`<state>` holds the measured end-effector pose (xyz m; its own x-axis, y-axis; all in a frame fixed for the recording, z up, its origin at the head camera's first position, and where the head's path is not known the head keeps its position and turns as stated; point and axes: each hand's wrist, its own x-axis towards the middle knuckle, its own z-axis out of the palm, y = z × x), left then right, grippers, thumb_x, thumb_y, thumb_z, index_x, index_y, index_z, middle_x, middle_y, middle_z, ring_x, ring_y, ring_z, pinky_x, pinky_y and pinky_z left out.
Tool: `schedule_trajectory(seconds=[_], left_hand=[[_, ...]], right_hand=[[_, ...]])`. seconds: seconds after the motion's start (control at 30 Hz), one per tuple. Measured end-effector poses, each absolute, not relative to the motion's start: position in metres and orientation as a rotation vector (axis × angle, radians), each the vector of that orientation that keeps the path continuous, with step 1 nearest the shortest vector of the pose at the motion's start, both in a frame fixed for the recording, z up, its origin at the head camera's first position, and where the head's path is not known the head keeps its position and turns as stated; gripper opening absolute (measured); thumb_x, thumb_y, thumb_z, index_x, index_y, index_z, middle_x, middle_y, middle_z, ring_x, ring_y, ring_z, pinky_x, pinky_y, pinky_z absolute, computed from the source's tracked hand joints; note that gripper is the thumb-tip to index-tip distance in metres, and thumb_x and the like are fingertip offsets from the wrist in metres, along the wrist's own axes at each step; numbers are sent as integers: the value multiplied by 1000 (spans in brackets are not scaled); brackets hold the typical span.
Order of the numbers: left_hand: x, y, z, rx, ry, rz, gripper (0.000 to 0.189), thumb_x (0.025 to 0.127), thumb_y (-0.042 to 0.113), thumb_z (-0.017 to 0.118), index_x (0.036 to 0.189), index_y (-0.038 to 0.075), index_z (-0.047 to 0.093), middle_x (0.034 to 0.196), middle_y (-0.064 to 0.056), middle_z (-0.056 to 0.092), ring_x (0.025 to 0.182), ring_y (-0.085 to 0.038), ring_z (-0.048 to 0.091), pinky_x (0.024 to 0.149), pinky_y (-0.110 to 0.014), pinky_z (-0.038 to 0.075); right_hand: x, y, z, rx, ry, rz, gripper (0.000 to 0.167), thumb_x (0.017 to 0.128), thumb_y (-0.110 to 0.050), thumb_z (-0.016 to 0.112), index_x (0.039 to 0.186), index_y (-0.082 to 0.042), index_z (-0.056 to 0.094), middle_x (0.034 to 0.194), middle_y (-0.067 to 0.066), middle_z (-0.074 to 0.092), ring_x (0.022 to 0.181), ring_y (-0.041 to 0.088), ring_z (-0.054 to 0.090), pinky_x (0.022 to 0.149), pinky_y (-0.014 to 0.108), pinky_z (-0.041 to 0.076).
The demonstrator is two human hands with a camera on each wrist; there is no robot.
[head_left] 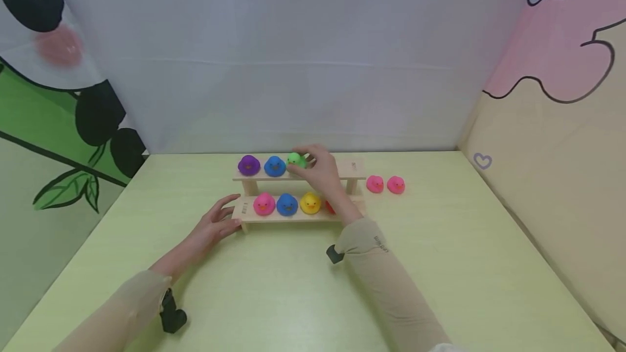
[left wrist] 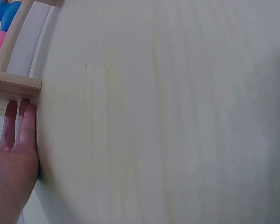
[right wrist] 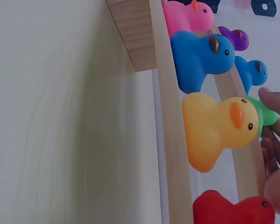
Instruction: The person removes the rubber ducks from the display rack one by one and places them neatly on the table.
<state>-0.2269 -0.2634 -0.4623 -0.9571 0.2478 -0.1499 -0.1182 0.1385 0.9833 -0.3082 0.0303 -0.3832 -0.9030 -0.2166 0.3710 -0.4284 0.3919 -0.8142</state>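
Observation:
A light wooden two-tier display rack (head_left: 299, 219) stands on the table with toy rubber ducks on both shelves. My right hand (head_left: 320, 170) pinches a green rubber duck (head_left: 296, 160) on the upper shelf, right of a purple duck (head_left: 249, 165) and a blue duck (head_left: 275, 166). On the lower shelf are a pink duck (head_left: 264, 204), another blue duck (head_left: 287, 205), a yellow duck (head_left: 310, 203) and a red duck (right wrist: 233, 210), which the right wrist partly covers in the head view. My left hand (head_left: 215, 221) holds the lower shelf's left end, its fingers against a wooden leg (left wrist: 19, 85).
Two pink ducks (head_left: 385, 184) sit on the table (head_left: 489, 265) just right of the rack. A pale cloth wall (head_left: 313, 69) rises behind the table, with cartoon-printed panels on the left and right.

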Motion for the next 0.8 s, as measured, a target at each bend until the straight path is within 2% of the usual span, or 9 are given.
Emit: schedule_trajectory(seconds=[0.27,0.57,0.8], left_hand=[[-225,-263,-461,126,2145,1890,72,98,21,60,157,23,19,154,-19,32,111,3,59,98,-17,52],[-226,-263,-462,146,2156,1882,73,99,22,59,158,22,16,153,-17,34,113,2,58,101,-20,52],[-228,-265,-465,166,2148,1904,72,99,20,59,158,20,18,148,-13,39,112,2,59,98,-17,52]], right_hand=[[-306,32,-385,595,-2409,1565,37,86,-28,77,122,-22,70,113,-1,65,100,17,54,85,26,51],[-306,36,-385,610,-2395,1596,39,86,-24,77,124,-16,69,115,0,66,99,17,54,84,25,50],[-306,37,-386,640,-2430,1532,39,87,-24,76,125,-20,68,118,-1,66,100,16,55,88,29,52]])
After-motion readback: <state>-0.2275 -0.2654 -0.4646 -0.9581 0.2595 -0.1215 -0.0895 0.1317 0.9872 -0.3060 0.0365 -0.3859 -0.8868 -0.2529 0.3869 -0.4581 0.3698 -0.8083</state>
